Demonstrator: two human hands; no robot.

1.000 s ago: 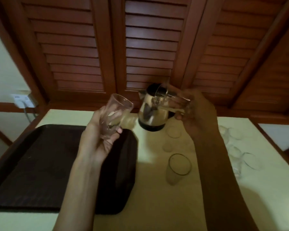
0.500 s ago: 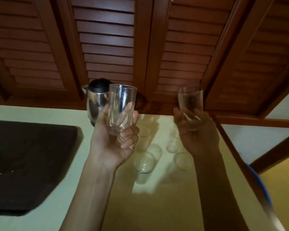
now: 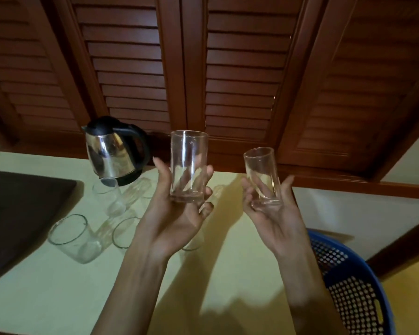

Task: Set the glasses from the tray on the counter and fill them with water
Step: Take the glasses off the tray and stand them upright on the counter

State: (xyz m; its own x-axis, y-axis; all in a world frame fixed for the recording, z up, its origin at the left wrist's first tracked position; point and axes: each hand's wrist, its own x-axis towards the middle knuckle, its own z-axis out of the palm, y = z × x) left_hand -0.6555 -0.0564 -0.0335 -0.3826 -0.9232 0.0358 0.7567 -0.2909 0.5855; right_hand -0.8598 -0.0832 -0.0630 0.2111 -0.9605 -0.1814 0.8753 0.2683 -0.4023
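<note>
Head view: the left hand [image 3: 177,221] holds an upright glass [image 3: 188,168] in its grip above the bench [image 3: 58,293]; the right hand [image 3: 273,218] grips a tilted glass [image 3: 261,175]. More glasses [image 3: 69,234] stand near the kettle [image 3: 114,151], beside the tray [image 3: 22,213].

Dim, warm indoor light. Hard arm shadows fall across the pale surface [image 3: 58,298]. Wide-angle distortion bends the edges, and the shutters [image 3: 240,68] lean inward.

Single head-worn view, wide-angle, aimed forward and slightly down across the pale yellow counter [image 3: 58,298] toward brown louvred wooden shutters [image 3: 240,68]. Both raised forearms fill the near foreground, close to the lens. Straight lines bow toward frame edges. No second view overlaps it.
</note>
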